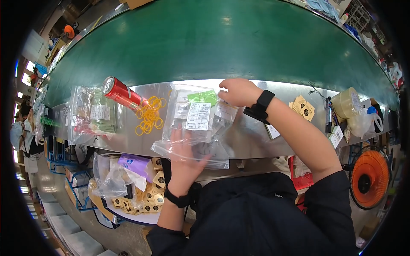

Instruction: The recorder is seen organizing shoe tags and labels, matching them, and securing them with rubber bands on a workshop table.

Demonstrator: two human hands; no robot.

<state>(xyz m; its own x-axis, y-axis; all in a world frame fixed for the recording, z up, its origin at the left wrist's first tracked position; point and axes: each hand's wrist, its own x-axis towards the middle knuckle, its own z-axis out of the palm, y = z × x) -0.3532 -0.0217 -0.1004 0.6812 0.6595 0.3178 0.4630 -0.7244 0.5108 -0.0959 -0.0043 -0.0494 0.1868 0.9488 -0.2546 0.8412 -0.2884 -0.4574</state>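
A clear plastic bag (220,149) lies on the metal ledge in front of me. It has a white printed label (197,117) and a green piece (203,97) showing through. My left hand (184,155) is at the bag's near end, thumb apart and fingers stretched out under clear plastic; whether they are inside the bag or beneath it, I cannot tell. At the bag's far right corner, my right hand (241,91) has its fingers curled in against the plastic, the fingertips partly hidden. Both wrists wear black bands.
Left of the bag are yellow rubber bands (150,115), a tipped red can (124,93) and another filled bag (96,113). Tan cards (302,108), a black marker (328,114) and tape rolls (346,103) sit right. Beyond runs a green belt (222,42); an orange fan (370,178) stands below right.
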